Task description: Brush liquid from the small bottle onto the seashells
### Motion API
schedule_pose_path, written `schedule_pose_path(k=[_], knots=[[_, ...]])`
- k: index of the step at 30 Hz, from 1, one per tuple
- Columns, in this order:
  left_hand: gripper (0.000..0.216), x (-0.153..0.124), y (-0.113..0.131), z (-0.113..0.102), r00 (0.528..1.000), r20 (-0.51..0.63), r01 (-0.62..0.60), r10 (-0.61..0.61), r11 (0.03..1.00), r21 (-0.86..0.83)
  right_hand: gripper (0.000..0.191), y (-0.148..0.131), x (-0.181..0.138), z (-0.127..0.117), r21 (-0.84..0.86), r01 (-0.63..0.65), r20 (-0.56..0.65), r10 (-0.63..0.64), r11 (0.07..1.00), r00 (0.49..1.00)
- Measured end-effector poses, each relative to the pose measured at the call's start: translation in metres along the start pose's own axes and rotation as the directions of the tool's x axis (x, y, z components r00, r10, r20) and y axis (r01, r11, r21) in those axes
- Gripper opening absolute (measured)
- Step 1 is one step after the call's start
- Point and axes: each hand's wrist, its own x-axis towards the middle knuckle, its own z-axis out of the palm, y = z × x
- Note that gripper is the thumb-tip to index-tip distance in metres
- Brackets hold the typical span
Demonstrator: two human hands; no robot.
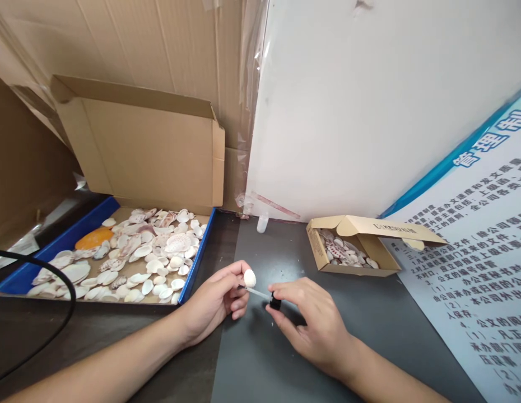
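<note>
Between the thumb and fingers of my left hand (221, 302) is a small white ribbed seashell (250, 278). My right hand (313, 319) pinches the black cap of an applicator brush (257, 293) between thumb and fingertips. The brush's pale stem points left, and its dark tip lies by the shell's lower edge and my left fingers; whether it touches the shell I cannot tell. Beyond both hands, a small whitish translucent bottle (263, 224) stands near the wall.
On the left, an open blue-edged cardboard box (195, 263) holds several seashells and an orange one (93, 239). A smaller cardboard box (357, 272) with shells stands at right beside a printed poster (474, 268). A black cable (69, 313) curves in at far left.
</note>
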Motion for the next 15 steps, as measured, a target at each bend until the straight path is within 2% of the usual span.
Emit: schedule_pose_path(k=[6, 12, 15], knots=[[0.009, -0.0014, 0.0006, 0.0002, 1.0, 0.008, -0.007, 0.007, 1.0, -0.023, 0.021, 0.0073, 0.0016, -0.0038, -0.081, 0.0, -0.094, -0.008, 0.997, 0.996], [0.01, -0.0011, 0.0003, 0.0003, 1.0, 0.01, -0.003, 0.003, 1.0, -0.016, 0.025, 0.0091, -0.0011, -0.0035, -0.007, 0.164, -0.042, -0.164, 0.986, 0.986], [0.01, -0.0007, -0.0003, -0.0003, 1.0, 0.009, -0.006, 0.006, 1.0, -0.021, 0.023, 0.0102, -0.0005, -0.0034, -0.044, 0.135, -0.038, -0.136, 0.99, 0.99]])
